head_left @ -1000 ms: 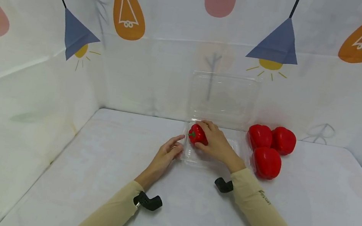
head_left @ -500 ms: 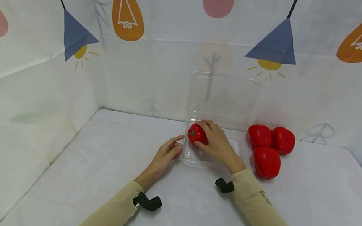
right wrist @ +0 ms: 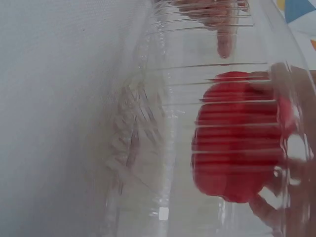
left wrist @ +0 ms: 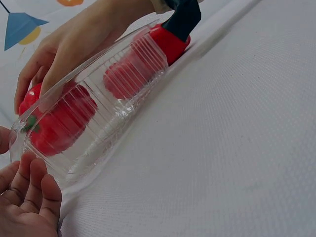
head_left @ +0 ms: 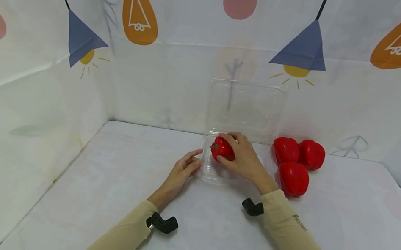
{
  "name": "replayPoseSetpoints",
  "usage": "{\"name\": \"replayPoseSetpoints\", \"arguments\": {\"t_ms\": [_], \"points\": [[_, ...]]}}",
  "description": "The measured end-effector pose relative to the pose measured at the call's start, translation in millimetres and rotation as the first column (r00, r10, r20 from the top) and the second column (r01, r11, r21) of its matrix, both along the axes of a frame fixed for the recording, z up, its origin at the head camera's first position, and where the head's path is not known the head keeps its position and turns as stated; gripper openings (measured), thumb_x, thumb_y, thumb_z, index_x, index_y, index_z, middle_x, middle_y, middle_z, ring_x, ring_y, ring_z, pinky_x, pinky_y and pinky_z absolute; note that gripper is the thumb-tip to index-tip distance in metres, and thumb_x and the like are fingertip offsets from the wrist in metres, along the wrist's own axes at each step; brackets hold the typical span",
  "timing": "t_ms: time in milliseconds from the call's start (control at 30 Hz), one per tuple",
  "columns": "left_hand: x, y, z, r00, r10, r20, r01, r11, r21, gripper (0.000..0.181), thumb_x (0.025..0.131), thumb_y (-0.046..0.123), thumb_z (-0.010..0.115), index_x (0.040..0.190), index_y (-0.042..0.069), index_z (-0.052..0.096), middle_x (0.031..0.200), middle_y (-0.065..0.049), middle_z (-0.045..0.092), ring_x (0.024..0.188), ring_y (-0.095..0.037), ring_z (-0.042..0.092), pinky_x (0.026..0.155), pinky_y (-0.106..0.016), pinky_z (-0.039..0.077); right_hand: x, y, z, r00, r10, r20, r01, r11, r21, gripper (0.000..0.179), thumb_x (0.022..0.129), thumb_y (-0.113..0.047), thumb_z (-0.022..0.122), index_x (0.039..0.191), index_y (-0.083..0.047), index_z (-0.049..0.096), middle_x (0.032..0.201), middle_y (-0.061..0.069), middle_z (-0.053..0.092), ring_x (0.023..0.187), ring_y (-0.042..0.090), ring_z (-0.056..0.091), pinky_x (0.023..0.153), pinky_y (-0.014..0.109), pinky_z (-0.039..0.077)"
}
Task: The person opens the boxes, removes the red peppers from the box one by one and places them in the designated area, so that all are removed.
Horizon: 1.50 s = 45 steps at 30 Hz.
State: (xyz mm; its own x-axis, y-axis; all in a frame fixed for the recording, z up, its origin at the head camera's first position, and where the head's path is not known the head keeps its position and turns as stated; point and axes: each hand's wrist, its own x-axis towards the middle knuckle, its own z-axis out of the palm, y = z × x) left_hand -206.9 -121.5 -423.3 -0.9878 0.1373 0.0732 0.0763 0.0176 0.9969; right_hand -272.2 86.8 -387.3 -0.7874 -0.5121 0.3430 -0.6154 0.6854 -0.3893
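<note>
My right hand (head_left: 243, 161) grips a red bell pepper (head_left: 221, 150) from above, inside the left part of a clear plastic clamshell container (head_left: 213, 173). The pepper lies on its side with its green stem (left wrist: 30, 123) toward the left end wall. At that same end my left hand (head_left: 178, 175) rests with loosely extended fingers, fingertips right at the container's wall in the left wrist view. Through the ribbed clear wall, the right wrist view shows the pepper (right wrist: 237, 143) with fingers around its far side.
The container's clear lid (head_left: 247, 108) stands raised against the back cloth. Three more red bell peppers (head_left: 294, 179) sit grouped at the container's right end. White cloth (head_left: 133, 167) covers the table, and a printed cloth wall (head_left: 176, 79) closes off the back.
My right hand has shifted slightly right with the pepper, whose stem has turned to point more to the left. The left hand stays at the container's end.
</note>
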Motion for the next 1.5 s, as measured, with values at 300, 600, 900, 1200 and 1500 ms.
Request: {"name": "replayPoseSetpoints", "arguments": {"t_ms": [300,600,900,1200,1500], "points": [[-10.5,-2.5,-23.1,1.0,0.029,0.006,-0.029,1.0,0.004,0.044,0.098,0.017,0.051,0.14,0.008,0.044,0.102,-0.006,0.052,0.083,-0.006,0.05,0.075,-0.02,0.043,11.8,13,7.3,0.998,-0.035,0.055,0.037,0.999,-0.03,0.074,0.075,-0.031,0.077,0.139,-0.023,0.042,0.137,0.011,0.04,0.123,0.031,0.042,0.086,0.048,0.053],[-11.5,-2.8,-26.8,0.999,0.037,-0.032,-0.037,0.999,-0.001,0.044,0.097,0.018,0.052,0.139,0.008,0.044,0.098,0.0,0.052,0.081,-0.006,0.05,0.074,-0.02,0.043,16.5,28,12.0,0.996,-0.059,0.071,0.061,0.998,-0.03,0.074,0.075,-0.033,0.077,0.139,-0.025,0.041,0.138,0.01,0.039,0.123,0.03,0.042,0.085,0.049,0.053],[-12.0,-2.6,-25.1,0.999,0.041,-0.026,-0.041,0.999,-0.006,0.043,0.097,0.017,0.052,0.139,0.008,0.045,0.097,-0.001,0.052,0.08,-0.006,0.05,0.074,-0.02,0.043,21.4,41,16.7,0.993,-0.072,0.098,0.078,0.995,-0.058,0.074,0.074,-0.033,0.077,0.139,-0.025,0.041,0.136,0.009,0.039,0.121,0.03,0.043,0.083,0.049,0.054],[-2.4,-0.4,-5.2,1.0,0.004,0.008,-0.004,1.0,0.001,0.045,0.097,0.008,0.049,0.141,0.0,0.04,0.096,0.0,0.05,0.08,-0.005,0.05,0.075,-0.021,0.044,23.5,55,16.7,0.99,-0.095,0.106,0.103,0.992,-0.07,0.073,0.076,-0.033,0.076,0.14,-0.024,0.041,0.136,0.01,0.039,0.121,0.031,0.042,0.082,0.05,0.054],[-10.5,-0.6,-21.3,1.0,0.021,-0.011,-0.02,1.0,0.021,0.044,0.097,0.013,0.051,0.14,0.005,0.043,0.095,0.001,0.051,0.079,-0.005,0.049,0.073,-0.019,0.043,27.0,68,18.4,0.988,-0.112,0.11,0.122,0.988,-0.092,0.068,0.08,-0.036,0.072,0.14,-0.024,0.042,0.137,0.01,0.039,0.121,0.031,0.042,0.083,0.052,0.053]]}}
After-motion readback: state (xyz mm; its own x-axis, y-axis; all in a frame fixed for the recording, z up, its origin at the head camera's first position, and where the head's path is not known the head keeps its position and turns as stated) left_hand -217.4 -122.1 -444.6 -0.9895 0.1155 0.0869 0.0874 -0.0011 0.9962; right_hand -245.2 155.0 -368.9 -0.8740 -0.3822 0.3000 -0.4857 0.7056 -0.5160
